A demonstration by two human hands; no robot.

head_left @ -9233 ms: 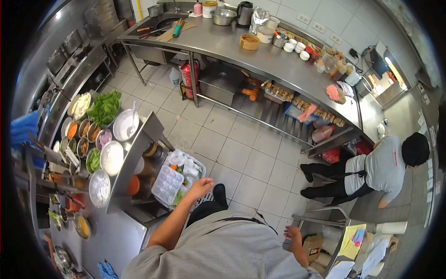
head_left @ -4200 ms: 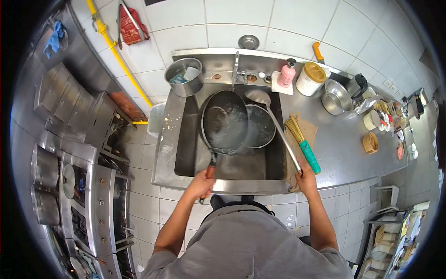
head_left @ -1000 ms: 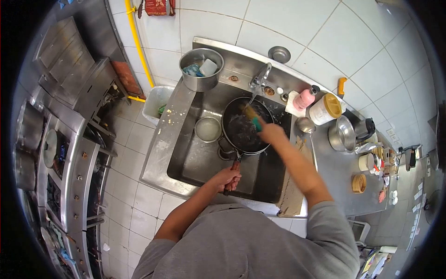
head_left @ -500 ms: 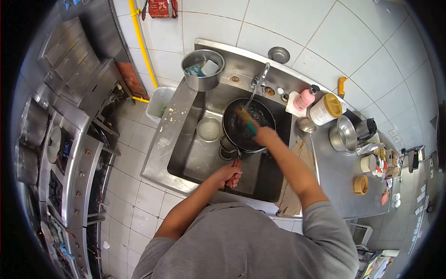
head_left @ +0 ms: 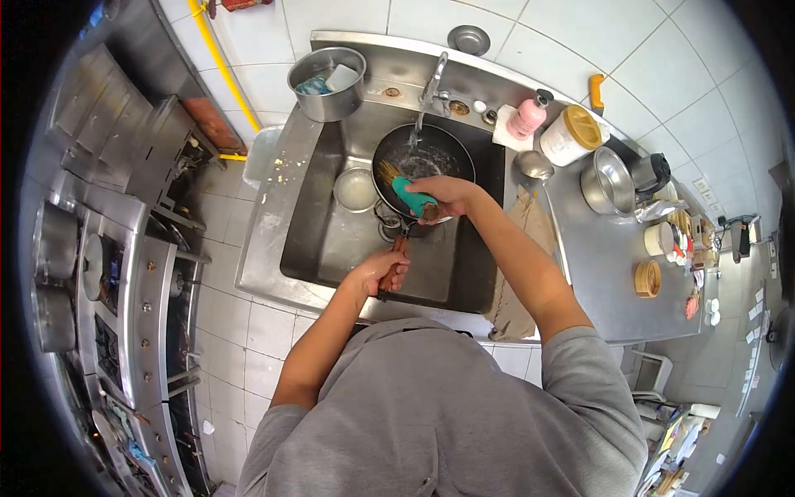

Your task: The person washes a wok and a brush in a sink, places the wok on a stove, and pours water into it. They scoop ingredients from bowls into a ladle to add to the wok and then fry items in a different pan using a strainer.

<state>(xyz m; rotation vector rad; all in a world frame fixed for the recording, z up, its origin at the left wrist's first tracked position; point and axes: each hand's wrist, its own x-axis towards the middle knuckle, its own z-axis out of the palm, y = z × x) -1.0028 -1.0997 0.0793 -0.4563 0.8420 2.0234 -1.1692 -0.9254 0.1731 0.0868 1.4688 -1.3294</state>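
A black frying pan [head_left: 451, 149] is held over the sink basin [head_left: 327, 248], under water running from the faucet [head_left: 434, 83]. My left hand [head_left: 383, 272] is wrapped around the pan's brownish handle [head_left: 401, 247]. In my right hand [head_left: 443, 197] is a scrubbing brush [head_left: 407, 190] with a green wrap around its grip. Its straw-coloured bristles are at the left inside of the pan. Beside the pan, a small metal bowl [head_left: 356, 190] with whitish liquid sits on the basin floor.
A large metal pot [head_left: 329, 106] holding sponges stands at the sink's back left corner. At right are a pink soap bottle [head_left: 527, 118], a yellow-lidded tub [head_left: 571, 137], a ladle [head_left: 534, 166], a steel bowl [head_left: 607, 182] and a brown cloth [head_left: 530, 228]. Stoves [head_left: 124, 306] stand at far left.
The brush has moved from the pan's middle to its near left side, with my right hand turned and lower. My view has shifted, and the pan stays under the faucet in my left hand.
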